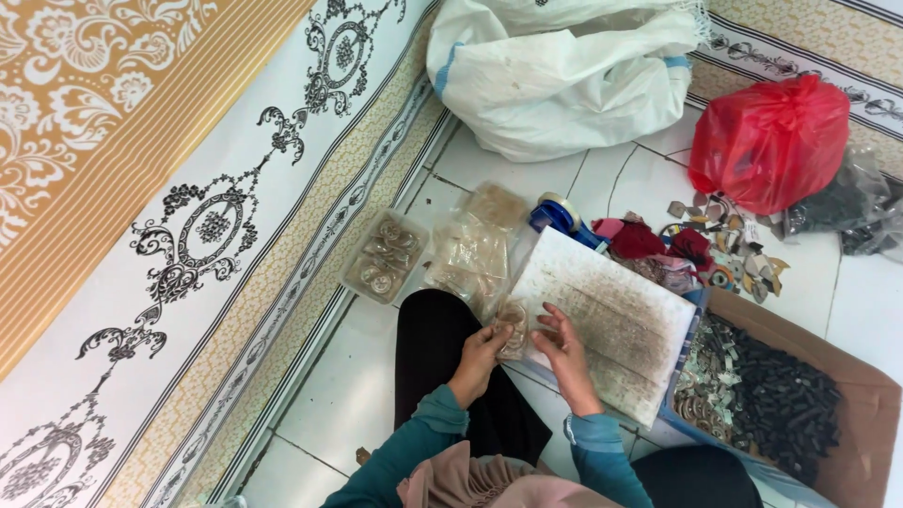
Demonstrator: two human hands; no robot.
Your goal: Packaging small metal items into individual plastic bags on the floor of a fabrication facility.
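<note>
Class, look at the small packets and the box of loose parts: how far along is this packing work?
Done: a heap of filled clear packets lies on the tiled floor beside a clear tray. In hand: the left hand and right hand hold one small packet together. Left: the cardboard box holds many loose dark parts.

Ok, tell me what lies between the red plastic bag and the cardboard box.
In the head view, a scatter of small loose pieces lies on the white tile between the red plastic bag and the cardboard box.
</note>
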